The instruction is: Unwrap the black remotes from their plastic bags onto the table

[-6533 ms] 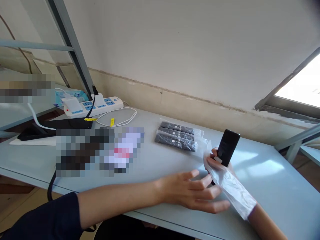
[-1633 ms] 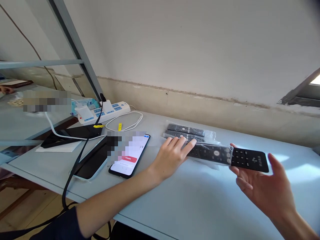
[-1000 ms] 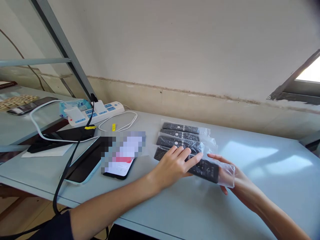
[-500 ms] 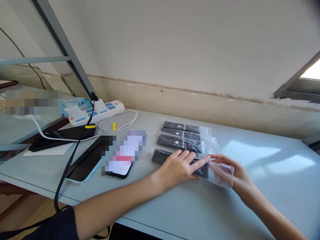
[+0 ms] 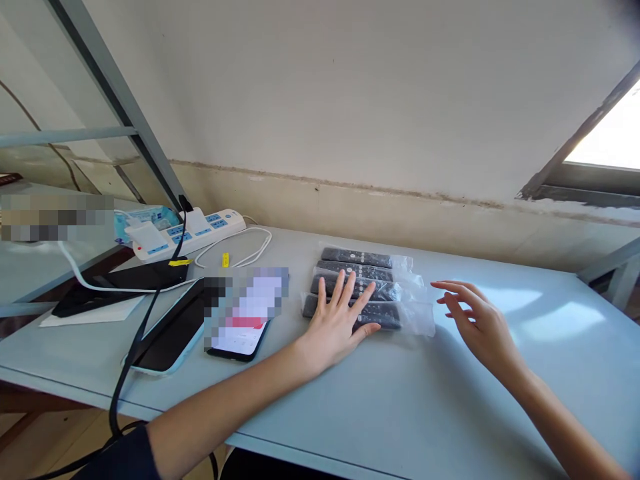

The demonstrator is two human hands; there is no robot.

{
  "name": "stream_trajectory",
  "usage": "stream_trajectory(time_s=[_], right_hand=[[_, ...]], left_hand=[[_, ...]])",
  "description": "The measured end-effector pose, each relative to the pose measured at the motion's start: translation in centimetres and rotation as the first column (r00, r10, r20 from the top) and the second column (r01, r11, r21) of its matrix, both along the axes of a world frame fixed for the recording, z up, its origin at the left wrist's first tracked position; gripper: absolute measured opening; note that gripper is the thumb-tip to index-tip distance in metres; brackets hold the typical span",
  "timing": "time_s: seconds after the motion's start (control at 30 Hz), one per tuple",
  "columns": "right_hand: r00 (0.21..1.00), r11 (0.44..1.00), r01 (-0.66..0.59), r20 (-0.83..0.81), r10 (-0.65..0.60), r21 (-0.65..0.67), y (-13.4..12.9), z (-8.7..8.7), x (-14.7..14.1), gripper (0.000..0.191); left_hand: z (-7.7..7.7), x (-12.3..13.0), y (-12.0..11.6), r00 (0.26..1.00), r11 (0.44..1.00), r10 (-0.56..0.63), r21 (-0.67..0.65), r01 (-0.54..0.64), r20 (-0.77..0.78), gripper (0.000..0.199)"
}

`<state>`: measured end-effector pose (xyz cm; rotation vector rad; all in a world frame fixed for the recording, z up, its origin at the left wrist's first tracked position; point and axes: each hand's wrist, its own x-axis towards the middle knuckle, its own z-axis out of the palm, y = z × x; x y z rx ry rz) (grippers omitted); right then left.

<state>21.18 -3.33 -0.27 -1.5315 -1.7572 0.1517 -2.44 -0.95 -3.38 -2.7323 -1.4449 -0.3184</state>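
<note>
Several black remote controls in clear plastic bags lie in a stacked row on the table. My left hand [image 5: 336, 327] rests with spread fingers over the nearest bagged remote control [image 5: 383, 315], its fingertips reaching onto the one behind, another bagged remote control [image 5: 385, 289]. At the back of the row is the farthest remote control [image 5: 367, 257]. Off to the right of the bags, my right hand [image 5: 483, 327] hovers above the table with loosely bent fingers, touching nothing. The left palm covers part of the nearest remote.
Left of the remotes lie a lit phone [image 5: 245, 337] and a dark-screened phone [image 5: 170, 333] in a pale case. Behind them are a white power strip [image 5: 215, 233], a white cable [image 5: 255, 257] and a black strap [image 5: 133, 353]. A wall backs the pale blue table [image 5: 400, 407].
The nearest bagged remote has moved back against the others. My right hand has let go of its bag and drawn off to the right; my left fingers have spread flat.
</note>
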Motion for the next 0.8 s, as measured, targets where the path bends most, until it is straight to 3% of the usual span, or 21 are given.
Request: stream_trajectory(time_s=[0.13, 0.23, 0.37, 0.53, 0.67, 0.8], right_hand=[[0.972, 0.990, -0.142, 0.191, 0.134, 0.026, 0.1, 0.5, -1.2, 0.037], [0.908, 0.963, -0.250, 0.320, 0.271, -0.105, 0.1, 0.6, -2.2, 0.037], [0.872, 0.939, -0.252, 0.365, 0.326, -0.236, 0.9, 1.0, -2.7, 0.044], [0.916, 0.973, -0.110, 0.360, 0.178, -0.203, 3.2, 0.9, -1.0, 0.053], [0.925, 0.990, 0.092, 0.378, -0.046, -0.103, 4.7, -1.1, 1.9, 0.053], [0.888, 0.974, 0.203, 0.439, -0.140, -0.099, 5.0, -3.8, 4.3, 0.054]], left_hand=[[0.7, 0.3, 0.3, 0.993, 0.986, 0.112, -0.125, -0.108, 0.029, 0.067], [0.9, 0.9, 0.6, 0.992, 0.984, 0.116, -0.142, -0.110, 0.042, 0.066], [0.9, 1.5, 1.0, 0.992, 0.985, 0.116, -0.131, -0.109, 0.045, 0.066], [1.4, 1.6, 1.7, 0.995, 0.991, 0.080, -0.116, -0.074, 0.052, 0.066], [2.9, 0.8, 2.4, 0.970, 0.971, 0.234, -0.070, -0.229, 0.061, 0.061], [3.5, -1.2, 2.8, 0.935, 0.941, 0.337, 0.028, -0.336, -0.114, 0.050]])
